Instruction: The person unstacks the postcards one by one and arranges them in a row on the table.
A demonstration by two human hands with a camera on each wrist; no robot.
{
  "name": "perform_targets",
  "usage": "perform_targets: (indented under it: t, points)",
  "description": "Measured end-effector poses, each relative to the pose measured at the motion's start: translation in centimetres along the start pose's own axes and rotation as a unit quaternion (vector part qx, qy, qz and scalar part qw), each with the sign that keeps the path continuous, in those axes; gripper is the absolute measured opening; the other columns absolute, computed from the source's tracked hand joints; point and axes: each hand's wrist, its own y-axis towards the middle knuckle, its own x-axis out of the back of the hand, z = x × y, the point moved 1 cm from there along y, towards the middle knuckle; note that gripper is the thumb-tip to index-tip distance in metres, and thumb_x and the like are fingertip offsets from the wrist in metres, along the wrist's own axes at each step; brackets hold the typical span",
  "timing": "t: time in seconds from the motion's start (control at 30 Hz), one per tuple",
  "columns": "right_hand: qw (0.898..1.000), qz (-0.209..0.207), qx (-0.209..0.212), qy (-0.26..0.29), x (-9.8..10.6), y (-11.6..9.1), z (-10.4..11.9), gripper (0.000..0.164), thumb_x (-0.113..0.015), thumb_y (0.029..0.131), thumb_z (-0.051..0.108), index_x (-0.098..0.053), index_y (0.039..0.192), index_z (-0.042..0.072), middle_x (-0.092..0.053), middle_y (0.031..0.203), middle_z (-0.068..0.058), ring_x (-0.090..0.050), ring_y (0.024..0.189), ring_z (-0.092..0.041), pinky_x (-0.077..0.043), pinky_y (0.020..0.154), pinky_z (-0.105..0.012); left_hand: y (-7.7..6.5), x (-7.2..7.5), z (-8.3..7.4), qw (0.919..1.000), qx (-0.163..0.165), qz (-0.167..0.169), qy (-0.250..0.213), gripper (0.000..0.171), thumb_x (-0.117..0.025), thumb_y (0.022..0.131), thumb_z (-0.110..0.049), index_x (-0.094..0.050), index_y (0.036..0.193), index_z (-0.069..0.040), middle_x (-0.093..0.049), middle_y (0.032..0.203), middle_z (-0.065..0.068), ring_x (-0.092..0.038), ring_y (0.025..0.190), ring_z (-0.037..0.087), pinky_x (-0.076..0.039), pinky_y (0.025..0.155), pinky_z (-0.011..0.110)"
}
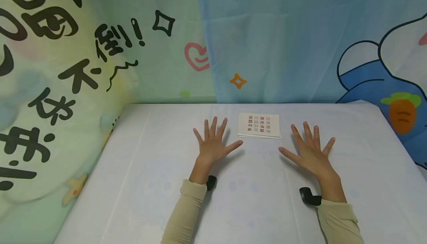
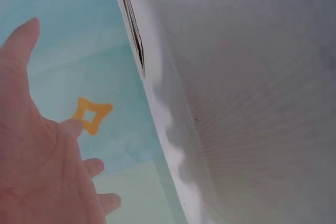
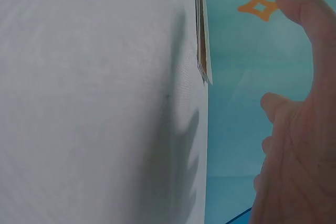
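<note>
Cloth [image 1: 253, 214], white with faint bluish spots, spreads under the stack of cards [image 1: 259, 125] and far to its near side. A printed backdrop [image 1: 273, 25] rises beyond the stack: blue behind it and to its right, pale green and yellow to its left, where black lettering [image 1: 77, 82] slants down. The stack itself lies flat toward the cloth's far edge, between the two hands and touched by neither.

Left of the stack and slightly nearer is the left hand [image 1: 212, 147], its fingers straight, splayed and released; right of the stack is the right hand [image 1: 311, 155], its fingers likewise spread and released. Both are held above the cloth.

The print on the top card is too small to read, and the wrist views catch the stack only edge-on, cut off at the top. Layered edges show several cards, but their exact number cannot be told. The cartoon figure [image 1: 358, 75], far right of the stack, runs out of the frame, as does some lettering; both sleeves are cut off below.

Counted: one stack, two hands with five digits each, two beige sleeves [image 1: 186, 214], two black wrist cameras [image 1: 310, 197], one pink heart [image 1: 201, 60], one orange star [image 1: 238, 81] beyond the stack, and one carrot [image 1: 403, 116].
</note>
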Motion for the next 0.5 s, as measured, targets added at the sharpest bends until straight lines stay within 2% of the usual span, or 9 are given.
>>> perform_targets:
  t: [0.17,0.27,0.4,0.5]
  points:
    - [1.000,0.000,0.010,0.019,-0.01,0.04,0.23,0.100,-0.055,0.088,0.064,-0.008,0.157,0.010,0.015,0.160,-0.021,0.024,0.142,-0.044,0.030,0.095,-0.067,0.02,-0.10,-0.42,0.9982,-0.011,0.023,-0.054,0.092,-0.048,0.085,-0.074,-0.006,0.157,-0.035,0.001,0.165,0.003,0.004,0.149,0.036,0.003,0.110,0.068]
    - [0.999,-0.002,0.018,0.038,-0.09,0.09,0.42,0.100,-0.060,0.087,0.060,-0.010,0.157,0.009,0.013,0.161,-0.021,0.021,0.143,-0.045,0.027,0.098,-0.068,0.02,-0.16,-0.70,0.9961,-0.016,0.037,-0.078,0.091,-0.048,0.086,-0.072,-0.006,0.157,-0.035,0.001,0.165,0.003,-0.001,0.149,0.036,-0.004,0.112,0.066]
    - [0.997,0.000,0.032,0.065,-0.09,0.26,0.64,0.101,-0.067,0.086,0.052,-0.011,0.156,0.006,0.010,0.161,-0.022,0.015,0.144,-0.048,0.015,0.103,-0.072,0.20,-0.46,-0.78,0.9950,-0.024,0.038,-0.090,0.090,-0.049,0.087,-0.071,-0.006,0.157,-0.034,-0.003,0.164,0.004,-0.012,0.148,0.035,-0.019,0.112,0.063]
    - [0.995,0.000,0.043,0.085,-0.20,0.49,0.58,0.102,-0.072,0.084,0.044,-0.012,0.155,0.003,0.007,0.160,-0.024,0.008,0.144,-0.049,0.001,0.106,-0.073,0.33,-0.58,-0.73,0.9936,-0.029,0.035,-0.104,0.089,-0.050,0.088,-0.069,-0.007,0.157,-0.033,-0.005,0.164,0.004,-0.018,0.147,0.033,-0.024,0.111,0.061]
